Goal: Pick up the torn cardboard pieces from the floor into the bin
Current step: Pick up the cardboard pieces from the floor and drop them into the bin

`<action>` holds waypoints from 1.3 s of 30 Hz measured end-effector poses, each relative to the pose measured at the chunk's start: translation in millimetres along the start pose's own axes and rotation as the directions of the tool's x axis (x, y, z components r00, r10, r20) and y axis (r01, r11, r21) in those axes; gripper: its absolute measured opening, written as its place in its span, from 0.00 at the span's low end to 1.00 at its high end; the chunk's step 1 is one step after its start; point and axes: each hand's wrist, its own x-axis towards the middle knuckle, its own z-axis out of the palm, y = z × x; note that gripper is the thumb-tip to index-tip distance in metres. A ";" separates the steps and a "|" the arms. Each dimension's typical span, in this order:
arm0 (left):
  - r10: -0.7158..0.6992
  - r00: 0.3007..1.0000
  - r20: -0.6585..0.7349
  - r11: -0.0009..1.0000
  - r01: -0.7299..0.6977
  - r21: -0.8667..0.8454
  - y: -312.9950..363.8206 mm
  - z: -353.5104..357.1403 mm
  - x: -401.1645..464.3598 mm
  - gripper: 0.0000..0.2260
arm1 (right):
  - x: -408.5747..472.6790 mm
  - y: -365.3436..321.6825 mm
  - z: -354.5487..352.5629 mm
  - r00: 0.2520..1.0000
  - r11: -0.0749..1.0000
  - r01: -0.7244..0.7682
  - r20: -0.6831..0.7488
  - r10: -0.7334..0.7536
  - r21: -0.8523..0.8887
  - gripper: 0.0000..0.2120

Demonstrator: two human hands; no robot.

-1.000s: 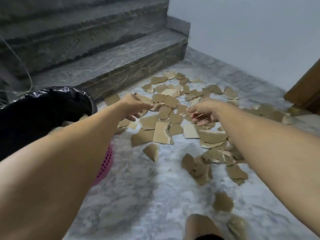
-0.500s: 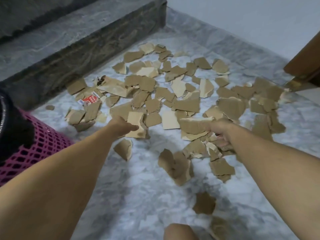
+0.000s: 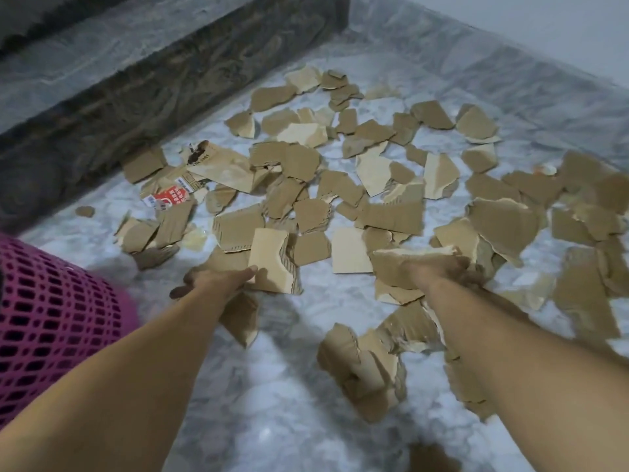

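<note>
Several torn brown cardboard pieces [image 3: 391, 216] lie scattered across the marble floor [image 3: 272, 403]. The pink mesh bin [image 3: 51, 318] stands at the left edge, only its side showing. My left hand [image 3: 218, 281] is low over the floor and pinches a pale cardboard piece [image 3: 272, 260] by its near edge, thumb on top. My right hand [image 3: 439, 270] grips a larger brown piece [image 3: 408, 264] by its near edge; the hand is blurred and its fingers are mostly hidden. More pieces [image 3: 364, 366] lie between my forearms.
A dark stone step [image 3: 136, 97] runs along the back left, with the pile reaching up to it. A pale wall [image 3: 544, 28] closes the back right corner. A piece with a red printed label [image 3: 168, 199] lies near the step. Part of my leg [image 3: 432, 458] shows at the bottom edge.
The view has dropped closer to the floor and the bin has slid to the left edge. Both hands moved down from above the pile and took hold of pieces.
</note>
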 end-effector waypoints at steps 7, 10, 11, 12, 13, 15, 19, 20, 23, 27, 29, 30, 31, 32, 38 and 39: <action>0.063 0.997 0.052 0.980 -0.071 0.184 64.3 -96.8 -170.1 0.56 | 3.9 -24.8 24.8 0.957 0.959 0.273 0.120 -0.263 -0.078 0.51; 0.122 0.987 0.103 0.968 -0.141 0.208 74.3 -91.4 -158.7 0.57 | 4.0 -43.5 36.4 0.921 0.933 0.341 0.242 -0.306 -0.117 0.53; 0.125 0.986 0.113 0.972 -0.144 0.186 77.0 -90.7 -156.3 0.56 | 0.6 -50.0 39.7 0.909 0.927 0.354 0.281 -0.309 -0.126 0.53; 0.124 0.987 0.102 0.978 -0.139 0.156 80.4 -90.8 -155.0 0.56 | -0.5 -53.8 43.9 0.898 0.916 0.375 0.301 -0.321 -0.141 0.53; 0.132 0.988 0.085 0.985 -0.140 0.097 83.4 -89.7 -155.1 0.56 | -3.3 -57.6 46.7 0.887 0.903 0.400 0.316 -0.337 -0.160 0.54; 0.153 0.985 0.085 0.988 -0.150 -0.033 90.4 -87.5 -159.7 0.55 | -7.2 -62.1 53.1 0.866 0.880 0.442 0.339 -0.368 -0.175 0.54; 0.202 0.973 0.107 0.954 -0.171 -0.248 93.7 -82.8 -161.9 0.51 | -16.0 -65.9 63.9 0.830 0.876 0.464 0.412 -0.376 -0.135 0.50; 0.209 0.971 0.120 0.952 -0.174 -0.251 95.1 -82.6 -164.0 0.48 | -17.3 -65.4 66.0 0.820 0.879 0.464 0.431 -0.377 -0.113 0.49; 0.230 0.963 0.143 0.960 -0.200 -0.197 96.6 -77.7 -167.0 0.41 | -21.5 -60.8 69.1 0.804 0.891 0.450 0.463 -0.373 -0.062 0.41; 0.294 0.950 0.106 0.952 -0.282 -0.120 102.5 -76.0 -174.1 0.40 | -18.7 -58.1 69.9 0.789 0.887 0.461 0.475 -0.389 -0.039 0.35; 0.307 0.950 0.048 0.951 -0.306 -0.040 108.0 -75.9 -172.1 0.37 | -15.6 -60.5 66.1 0.781 0.872 0.485 0.483 -0.396 -0.070 0.36; 0.321 0.946 0.036 0.947 -0.322 0.009 111.5 -75.9 -171.2 0.36 | -13.9 -62.5 63.0 0.778 0.860 0.502 0.485 -0.401 -0.095 0.37; 0.340 0.940 0.037 0.938 -0.341 0.053 114.7 -76.3 -170.9 0.35 | -12.3 -64.9 59.0 0.776 0.849 0.514 0.488 -0.400 -0.122 0.39; 0.352 0.935 0.051 0.931 -0.355 0.087 116.7 -75.6 -171.6 0.35 | -9.7 -67.3 55.3 0.774 0.840 0.525 0.490 -0.402 -0.141 0.41; 0.381 0.916 0.122 0.896 -0.399 0.197 115.9 -58.8 -192.9 0.38 | 2.5 -79.3 28.6 0.843 0.855 0.472 0.393 -0.367 -0.213 0.40; 0.374 0.916 0.143 0.901 -0.396 0.179 116.8 -57.4 -195.7 0.38 | 5.0 -82.7 23.3 0.864 0.866 0.448 0.355 -0.356 -0.222 0.37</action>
